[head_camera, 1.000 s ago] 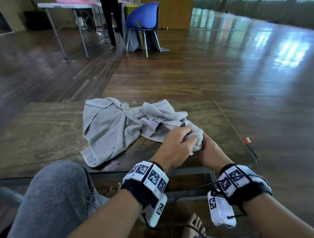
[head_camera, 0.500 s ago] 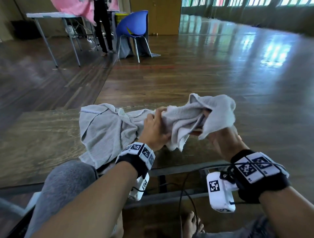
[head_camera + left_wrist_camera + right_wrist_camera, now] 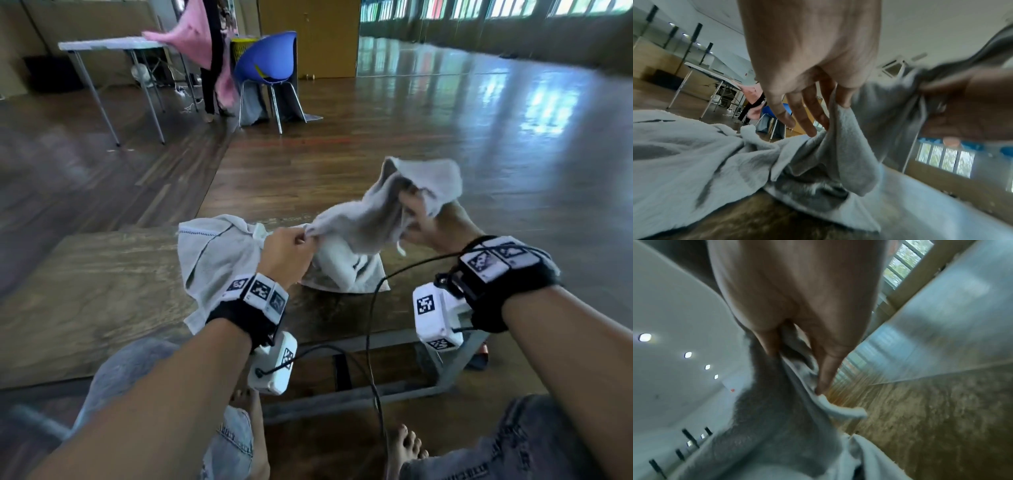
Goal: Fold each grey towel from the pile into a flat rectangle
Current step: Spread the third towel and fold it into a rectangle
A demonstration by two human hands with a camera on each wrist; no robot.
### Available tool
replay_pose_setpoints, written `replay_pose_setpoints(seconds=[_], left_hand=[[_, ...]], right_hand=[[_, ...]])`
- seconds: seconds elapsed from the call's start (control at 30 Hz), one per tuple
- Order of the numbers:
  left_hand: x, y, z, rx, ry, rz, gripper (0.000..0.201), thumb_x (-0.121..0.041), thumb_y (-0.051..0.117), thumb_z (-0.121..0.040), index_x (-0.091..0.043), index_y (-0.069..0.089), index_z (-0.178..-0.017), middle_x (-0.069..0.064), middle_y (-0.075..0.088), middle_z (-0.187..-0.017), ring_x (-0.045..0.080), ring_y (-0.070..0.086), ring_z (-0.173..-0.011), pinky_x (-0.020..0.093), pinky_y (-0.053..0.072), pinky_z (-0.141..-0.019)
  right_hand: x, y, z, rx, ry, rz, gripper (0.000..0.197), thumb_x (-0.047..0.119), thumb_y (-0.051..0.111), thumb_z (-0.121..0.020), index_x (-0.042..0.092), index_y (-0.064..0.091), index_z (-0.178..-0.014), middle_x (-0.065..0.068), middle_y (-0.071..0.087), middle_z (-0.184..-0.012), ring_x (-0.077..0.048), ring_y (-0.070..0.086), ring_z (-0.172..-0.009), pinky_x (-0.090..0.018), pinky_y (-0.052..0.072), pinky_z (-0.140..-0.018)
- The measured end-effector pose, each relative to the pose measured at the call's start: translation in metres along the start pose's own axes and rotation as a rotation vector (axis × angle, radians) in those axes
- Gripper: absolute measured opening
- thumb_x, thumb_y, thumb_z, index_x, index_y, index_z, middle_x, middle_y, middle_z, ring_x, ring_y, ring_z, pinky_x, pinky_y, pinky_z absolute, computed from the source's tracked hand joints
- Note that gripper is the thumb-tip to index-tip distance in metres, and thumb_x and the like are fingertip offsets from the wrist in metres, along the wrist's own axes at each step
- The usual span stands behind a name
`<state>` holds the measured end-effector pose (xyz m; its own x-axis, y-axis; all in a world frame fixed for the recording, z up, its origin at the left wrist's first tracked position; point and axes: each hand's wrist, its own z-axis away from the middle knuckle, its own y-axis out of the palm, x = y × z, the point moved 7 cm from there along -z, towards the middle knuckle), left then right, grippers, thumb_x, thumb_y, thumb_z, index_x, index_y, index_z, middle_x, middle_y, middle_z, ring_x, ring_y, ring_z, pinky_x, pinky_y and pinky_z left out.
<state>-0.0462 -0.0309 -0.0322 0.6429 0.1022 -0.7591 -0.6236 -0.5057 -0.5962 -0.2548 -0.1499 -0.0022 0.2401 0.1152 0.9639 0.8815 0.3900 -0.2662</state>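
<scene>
Head view: the left hand pinches the lifted grey towel, the right hand grips it higher, above the surface. A second towel lies left of it.

Left wrist view: the fingers pinch an edge of the towel.

Right wrist view: the fingers clamp bunched cloth.

Grey towel now stretched wider between separating hands

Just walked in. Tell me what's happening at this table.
A seated person is working on grey towels at a low wooden table. Both hands hold one towel up off the tabletop: the left hand pinches one part of it, and the right hand grips it higher up. It is bunched, its lower part resting on the table, and not yet folded. A second grey towel lies crumpled to the left.
</scene>
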Motion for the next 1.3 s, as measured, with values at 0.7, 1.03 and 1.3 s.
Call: replay_pose_setpoints(seconds=[0.7,1.03,1.3], left_hand=[[-0.004,0.019,0.01,0.38,-0.138,0.4,0.047,-0.011,0.068,-0.08,-0.014,0.06,-0.126,0.003,0.071,-0.097,0.015,0.066,-0.085,0.036,0.055,-0.08],[-0.032,0.027,0.032,0.553,0.006,0.456,0.036,-0.021,0.069,-0.074,-0.033,0.061,-0.107,-0.008,0.068,-0.098,0.009,0.065,-0.086,0.028,0.054,-0.073],[-0.04,0.009,0.022,0.257,0.041,0.423,0.02,-0.016,0.069,-0.09,-0.003,0.069,-0.105,0.011,0.073,-0.091,0.018,0.066,-0.082,0.046,0.057,-0.076]], right_hand=[[-0.01,0.046,0.028,-0.025,-0.027,-0.305,0.015,0.023,0.062,-0.097,0.022,0.075,-0.09,-0.007,0.077,-0.097,-0.026,0.074,-0.092,-0.051,0.061,-0.073],[0.01,0.048,0.023,0.131,-0.002,-0.349,0.015,0.008,0.047,-0.103,0.017,0.06,-0.105,-0.012,0.07,-0.101,-0.024,0.076,-0.075,-0.041,0.061,-0.058],[0.023,0.049,0.025,0.164,0.032,-0.397,0.018,0.008,0.045,-0.104,0.007,0.062,-0.098,-0.011,0.074,-0.083,-0.022,0.075,-0.069,-0.035,0.06,-0.054]])
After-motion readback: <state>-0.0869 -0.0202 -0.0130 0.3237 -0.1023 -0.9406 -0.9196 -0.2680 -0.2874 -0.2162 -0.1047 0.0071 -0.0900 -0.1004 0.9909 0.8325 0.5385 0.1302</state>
